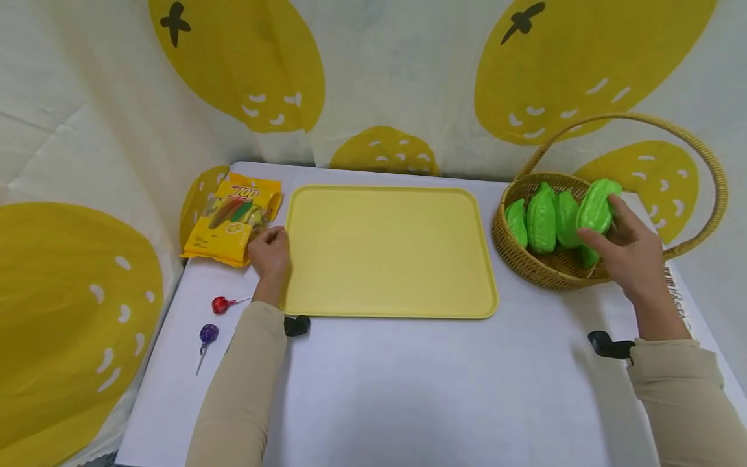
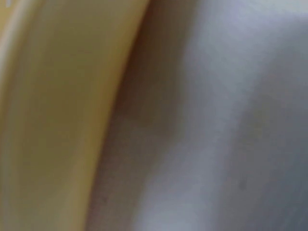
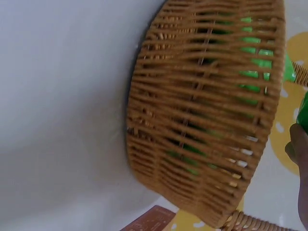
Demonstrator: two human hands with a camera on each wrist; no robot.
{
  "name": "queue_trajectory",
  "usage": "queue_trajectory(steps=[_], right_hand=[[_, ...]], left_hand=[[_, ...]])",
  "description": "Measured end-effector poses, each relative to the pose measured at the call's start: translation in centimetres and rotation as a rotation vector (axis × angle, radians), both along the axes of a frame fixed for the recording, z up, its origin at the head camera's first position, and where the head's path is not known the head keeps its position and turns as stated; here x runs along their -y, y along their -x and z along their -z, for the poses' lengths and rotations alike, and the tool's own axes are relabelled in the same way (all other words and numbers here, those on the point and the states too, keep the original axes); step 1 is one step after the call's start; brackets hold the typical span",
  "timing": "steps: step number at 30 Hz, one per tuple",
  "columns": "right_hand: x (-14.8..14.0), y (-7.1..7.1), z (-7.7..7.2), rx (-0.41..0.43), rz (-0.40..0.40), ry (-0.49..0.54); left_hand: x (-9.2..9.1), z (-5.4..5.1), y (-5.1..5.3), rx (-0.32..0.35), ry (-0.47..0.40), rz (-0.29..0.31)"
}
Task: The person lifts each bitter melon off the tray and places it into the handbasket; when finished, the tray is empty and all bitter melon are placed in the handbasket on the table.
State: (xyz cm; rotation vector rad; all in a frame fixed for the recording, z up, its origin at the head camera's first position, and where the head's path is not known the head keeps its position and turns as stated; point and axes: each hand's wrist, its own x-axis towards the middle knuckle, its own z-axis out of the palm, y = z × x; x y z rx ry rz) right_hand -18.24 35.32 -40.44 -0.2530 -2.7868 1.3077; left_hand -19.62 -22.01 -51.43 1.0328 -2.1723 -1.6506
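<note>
My right hand pinches a green, ridged fruit, like a shiny toy star fruit, between thumb and fingers over the right side of a wicker basket. Several more green fruits lie inside it. In the right wrist view, the woven basket side fills the middle, with a fingertip and a bit of green at the right edge. My left hand rests with loosely curled fingers between the yellow tray and a yellow candy bag; nothing shows in it. Only the blurred tray rim and cloth appear in the left wrist view.
A red lollipop and a purple lollipop lie on the white tablecloth left of my left forearm. The basket's tall handle arches over my right hand. Behind the table hangs a curtain printed with yellow fruits.
</note>
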Motion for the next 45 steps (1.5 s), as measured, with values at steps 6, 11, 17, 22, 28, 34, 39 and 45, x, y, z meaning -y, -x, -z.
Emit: queue_trajectory(steps=[6,11,17,22,28,34,39,45], right_hand=[[-0.6,0.5,0.1,0.056,0.033,0.049],[-0.7,0.9,-0.1,0.094,0.063,0.003],[-1.0,1.2,0.2,0.126,0.076,-0.049],[-1.2,1.2,0.5,0.148,0.050,-0.045],[-1.4,1.1,0.4,0.173,0.015,-0.037],[-1.4,1.2,0.3,0.188,0.001,-0.007],[-1.6,1.1,0.4,0.185,0.004,0.012],[-1.8,1.1,1.0,0.213,0.050,0.102]], left_hand=[[0.2,-0.1,-0.1,0.010,-0.017,-0.005],[0.2,-0.2,-0.3,0.027,-0.035,0.003],[0.2,-0.2,-0.3,0.018,-0.025,0.006],[0.1,-0.4,-0.1,0.013,-0.034,0.002],[0.1,-0.5,-0.1,0.005,-0.033,0.006],[0.0,-0.4,-0.1,0.020,-0.057,-0.011],[-0.1,-0.4,-0.1,0.007,-0.051,-0.010],[-0.1,-0.1,0.0,-0.009,-0.028,-0.004]])
